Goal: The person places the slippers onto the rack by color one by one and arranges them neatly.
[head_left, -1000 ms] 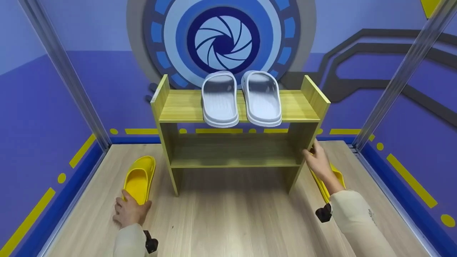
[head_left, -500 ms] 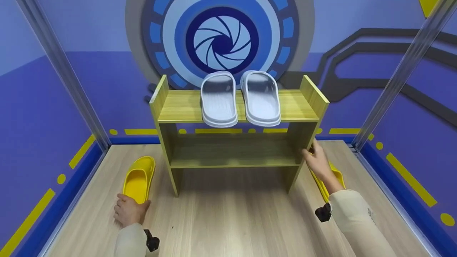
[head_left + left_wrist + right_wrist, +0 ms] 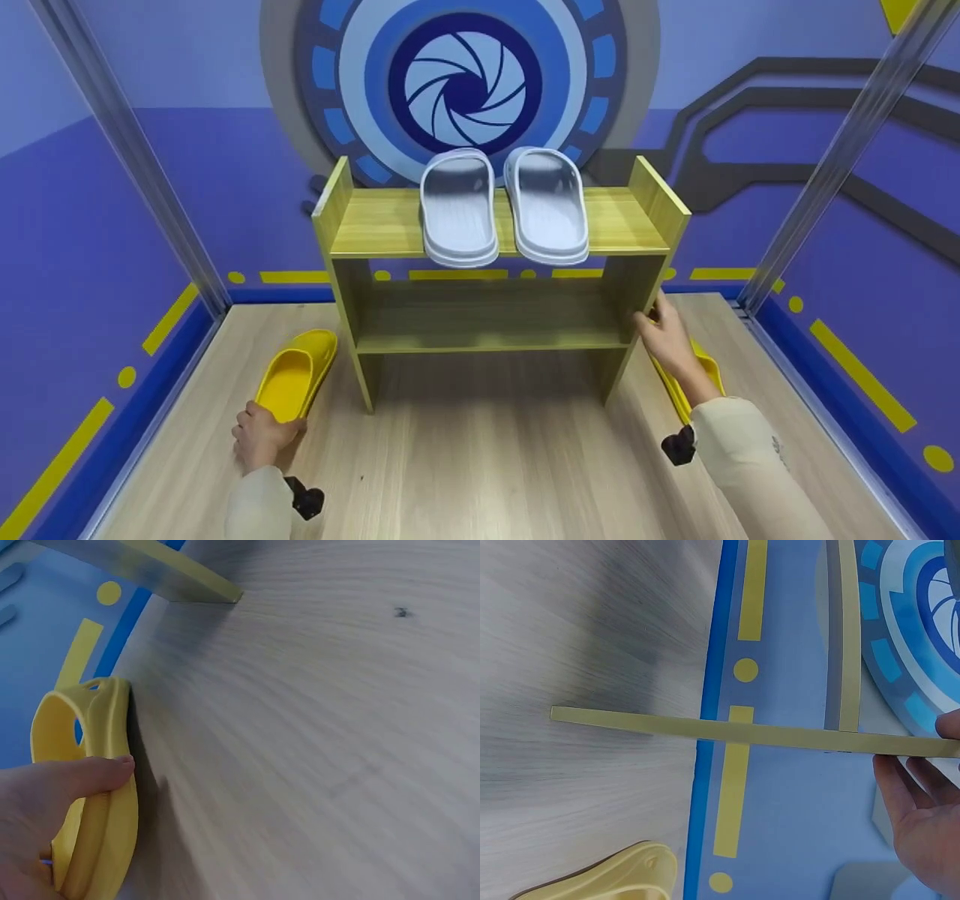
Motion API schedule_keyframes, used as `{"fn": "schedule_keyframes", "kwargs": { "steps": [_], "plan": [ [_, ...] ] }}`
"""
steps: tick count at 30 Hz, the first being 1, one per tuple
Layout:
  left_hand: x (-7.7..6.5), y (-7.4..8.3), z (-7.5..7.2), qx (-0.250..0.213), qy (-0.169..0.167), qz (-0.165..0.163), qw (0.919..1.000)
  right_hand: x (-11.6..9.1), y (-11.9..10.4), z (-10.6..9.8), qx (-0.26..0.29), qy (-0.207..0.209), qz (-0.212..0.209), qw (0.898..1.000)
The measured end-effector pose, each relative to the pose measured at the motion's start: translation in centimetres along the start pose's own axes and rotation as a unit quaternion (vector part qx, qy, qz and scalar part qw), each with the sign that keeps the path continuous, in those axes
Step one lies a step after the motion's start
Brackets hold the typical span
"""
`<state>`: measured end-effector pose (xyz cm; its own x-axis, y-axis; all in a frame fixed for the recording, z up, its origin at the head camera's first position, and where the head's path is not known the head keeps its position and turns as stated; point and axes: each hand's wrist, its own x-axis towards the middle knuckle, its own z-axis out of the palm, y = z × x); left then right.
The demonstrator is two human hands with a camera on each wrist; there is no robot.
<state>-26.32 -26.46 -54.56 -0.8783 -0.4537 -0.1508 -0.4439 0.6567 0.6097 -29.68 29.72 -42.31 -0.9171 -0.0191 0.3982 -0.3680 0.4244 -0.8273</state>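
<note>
A yellow clog [image 3: 289, 379] lies at the left on the wooden floor board, its toe turned away from me. My left hand [image 3: 262, 433] grips its heel end; in the left wrist view the thumb presses along the side of the clog [image 3: 112, 825]. At the right, my right hand [image 3: 669, 339] pinches the side panel of a small wooden shoe rack [image 3: 495, 341], thumb on the inner face and fingers outside, as the right wrist view shows with the panel edge [image 3: 780, 736]. A second yellow clog [image 3: 681, 390] lies partly hidden under the right forearm.
Two pale grey clogs [image 3: 461, 214] stand side by side on the rack's top board [image 3: 382, 225]. Purple-blue printed walls [image 3: 172, 225] with metal corner posts [image 3: 832, 180] enclose the board on three sides. The rack's middle shelf [image 3: 487, 315] sits below the top.
The left clog has turned, its toe swinging right towards the rack, and the left hand has shifted slightly left with its heel. The right hand keeps its place on the rack.
</note>
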Motion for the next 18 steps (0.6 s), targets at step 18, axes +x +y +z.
{"fn": "schedule_keyframes", "kwargs": {
  "steps": [18],
  "plan": [
    [1.3,-0.7,-4.6,-0.025,-0.058,0.143,0.9877,-0.4,-1.9,0.1,0.003,-0.001,0.014,1.000]
  ]
}}
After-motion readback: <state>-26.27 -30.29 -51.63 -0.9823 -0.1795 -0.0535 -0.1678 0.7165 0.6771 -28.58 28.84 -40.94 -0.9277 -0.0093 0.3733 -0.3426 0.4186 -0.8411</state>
